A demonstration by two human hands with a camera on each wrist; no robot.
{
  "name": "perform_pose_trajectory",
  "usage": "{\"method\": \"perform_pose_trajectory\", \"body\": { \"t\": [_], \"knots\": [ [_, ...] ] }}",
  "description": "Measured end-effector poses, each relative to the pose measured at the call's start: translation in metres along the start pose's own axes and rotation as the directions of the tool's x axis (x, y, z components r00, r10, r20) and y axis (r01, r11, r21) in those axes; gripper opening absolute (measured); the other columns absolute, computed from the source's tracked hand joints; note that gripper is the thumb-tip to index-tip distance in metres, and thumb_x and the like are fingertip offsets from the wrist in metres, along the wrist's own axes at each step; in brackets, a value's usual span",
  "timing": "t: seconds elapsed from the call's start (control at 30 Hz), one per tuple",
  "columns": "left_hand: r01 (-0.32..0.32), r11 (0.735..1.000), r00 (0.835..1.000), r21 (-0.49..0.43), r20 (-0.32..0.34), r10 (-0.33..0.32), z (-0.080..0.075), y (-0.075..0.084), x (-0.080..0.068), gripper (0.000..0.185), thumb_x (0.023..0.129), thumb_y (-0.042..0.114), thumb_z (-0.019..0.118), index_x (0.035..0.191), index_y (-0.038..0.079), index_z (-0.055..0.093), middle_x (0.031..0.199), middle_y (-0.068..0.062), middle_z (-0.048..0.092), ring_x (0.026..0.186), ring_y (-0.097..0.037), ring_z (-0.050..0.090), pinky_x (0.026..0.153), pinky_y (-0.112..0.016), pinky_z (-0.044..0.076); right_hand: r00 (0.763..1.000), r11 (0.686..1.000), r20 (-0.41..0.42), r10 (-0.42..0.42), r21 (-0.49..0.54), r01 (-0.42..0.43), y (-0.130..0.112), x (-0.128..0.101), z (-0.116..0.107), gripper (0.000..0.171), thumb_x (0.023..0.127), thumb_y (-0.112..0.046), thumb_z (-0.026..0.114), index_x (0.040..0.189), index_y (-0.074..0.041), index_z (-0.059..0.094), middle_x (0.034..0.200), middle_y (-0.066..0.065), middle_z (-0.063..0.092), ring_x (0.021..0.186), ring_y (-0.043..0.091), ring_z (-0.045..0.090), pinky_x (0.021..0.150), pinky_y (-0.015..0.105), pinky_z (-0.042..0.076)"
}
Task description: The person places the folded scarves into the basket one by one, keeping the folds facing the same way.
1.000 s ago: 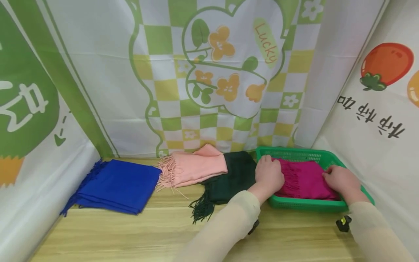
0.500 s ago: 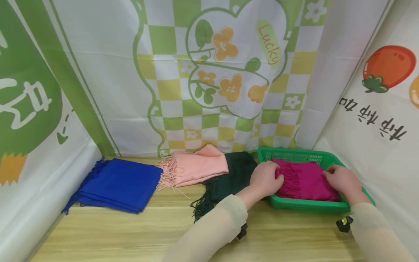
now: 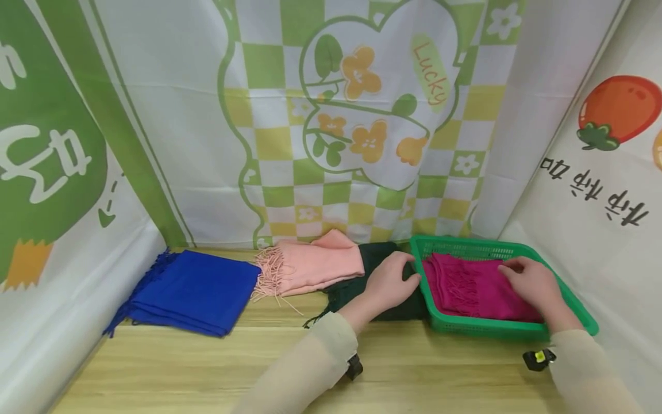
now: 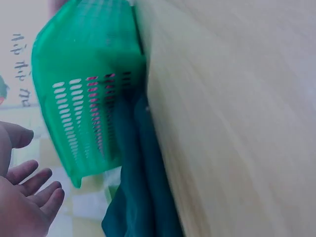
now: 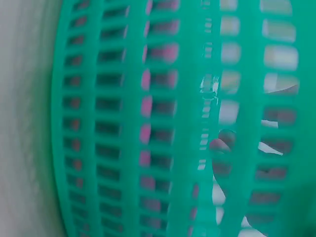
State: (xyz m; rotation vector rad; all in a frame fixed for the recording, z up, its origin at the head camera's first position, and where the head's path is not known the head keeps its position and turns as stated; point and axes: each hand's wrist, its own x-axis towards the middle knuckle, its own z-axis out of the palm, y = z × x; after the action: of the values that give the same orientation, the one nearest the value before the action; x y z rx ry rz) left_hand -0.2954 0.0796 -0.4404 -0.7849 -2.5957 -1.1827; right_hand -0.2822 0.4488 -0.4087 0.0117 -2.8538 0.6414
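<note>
A folded magenta scarf (image 3: 499, 284) with fringe lies inside the green basket (image 3: 481, 333). My left hand (image 3: 390, 282) hovers left of the basket, over the folded dark green scarf (image 3: 336, 296), with nothing in it. In the left wrist view its relaxed fingers (image 4: 39, 182) are spread beside the basket wall. Over the right part of the magenta scarf is my right hand (image 3: 538, 287), its fingertips bent loosely at the cloth; whether they touch it is unclear. The right wrist view shows that hand only partly, through the slots of the basket (image 5: 133, 118).
A pink fringed scarf (image 3: 320, 267) partly overlaps the dark green one. Farther left lies a folded blue scarf (image 3: 193, 293). The wooden table (image 3: 414, 374) is bordered by a printed curtain (image 3: 207, 172) behind and white cloth walls at both sides.
My left hand has come away from the magenta scarf and moved left, out of the basket. The right hand has shifted slightly left over the cloth. The head view has turned a little.
</note>
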Motion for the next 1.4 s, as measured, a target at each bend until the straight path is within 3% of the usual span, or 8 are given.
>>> {"method": "perform_pose_trajectory", "body": {
  "t": [0.13, 0.4, 0.73, 1.1, 1.4],
  "knots": [
    [0.019, 1.000, 1.000, -0.010, -0.013, -0.020, -0.016, -0.011, -0.007, 0.047, 0.111, 0.035, 0.066, 0.152, 0.012, 0.065, 0.153, -0.004, 0.065, 0.140, -0.022, 0.063, 0.112, -0.041, 0.054, 0.999, 0.998, 0.004, -0.032, 0.045, 0.032, -0.022, -0.002, 0.008, 0.054, 0.117, -0.043, 0.057, 0.139, 0.005, 0.068, 0.137, 0.034, 0.067, 0.124, 0.056, 0.061, 0.098, 0.070, 0.051],
    [0.067, 0.996, 0.996, -0.056, -0.052, -0.069, -0.049, -0.033, -0.022, 0.049, 0.110, 0.035, 0.070, 0.150, 0.007, 0.064, 0.146, -0.008, 0.069, 0.136, -0.026, 0.065, 0.114, -0.045, 0.052, 0.998, 0.992, -0.005, -0.069, 0.110, 0.069, -0.059, -0.006, 0.026, 0.052, 0.116, -0.044, 0.060, 0.139, 0.002, 0.068, 0.137, 0.030, 0.069, 0.127, 0.052, 0.063, 0.100, 0.068, 0.053],
    [0.158, 0.982, 0.980, -0.104, -0.104, -0.169, -0.080, -0.052, -0.043, 0.060, 0.109, 0.040, 0.071, 0.158, 0.008, 0.056, 0.144, -0.008, 0.070, 0.135, -0.029, 0.066, 0.112, -0.053, 0.053, 0.998, 0.975, -0.005, -0.068, 0.213, 0.067, -0.104, -0.009, 0.040, 0.071, 0.114, -0.053, 0.059, 0.154, 0.005, 0.055, 0.142, 0.031, 0.066, 0.131, 0.050, 0.064, 0.103, 0.066, 0.055],
    [0.192, 0.976, 0.969, -0.100, -0.139, -0.204, -0.106, -0.069, -0.058, 0.049, 0.108, 0.037, 0.073, 0.151, 0.016, 0.061, 0.143, -0.010, 0.069, 0.135, -0.034, 0.065, 0.108, -0.057, 0.054, 0.996, 0.958, -0.007, -0.087, 0.273, 0.085, -0.129, -0.014, 0.053, 0.066, 0.113, -0.053, 0.061, 0.152, 0.000, 0.058, 0.142, 0.025, 0.068, 0.129, 0.045, 0.066, 0.103, 0.064, 0.055],
    [0.234, 0.968, 0.953, -0.091, -0.176, -0.247, -0.127, -0.087, -0.075, 0.065, 0.109, 0.043, 0.072, 0.162, 0.010, 0.054, 0.145, -0.011, 0.069, 0.138, -0.038, 0.064, 0.110, -0.060, 0.052, 0.994, 0.945, -0.025, -0.110, 0.308, 0.112, -0.146, -0.020, 0.060, 0.065, 0.113, -0.053, 0.064, 0.151, 0.001, 0.060, 0.140, 0.022, 0.068, 0.127, 0.042, 0.066, 0.106, 0.064, 0.053]
  ]
}}
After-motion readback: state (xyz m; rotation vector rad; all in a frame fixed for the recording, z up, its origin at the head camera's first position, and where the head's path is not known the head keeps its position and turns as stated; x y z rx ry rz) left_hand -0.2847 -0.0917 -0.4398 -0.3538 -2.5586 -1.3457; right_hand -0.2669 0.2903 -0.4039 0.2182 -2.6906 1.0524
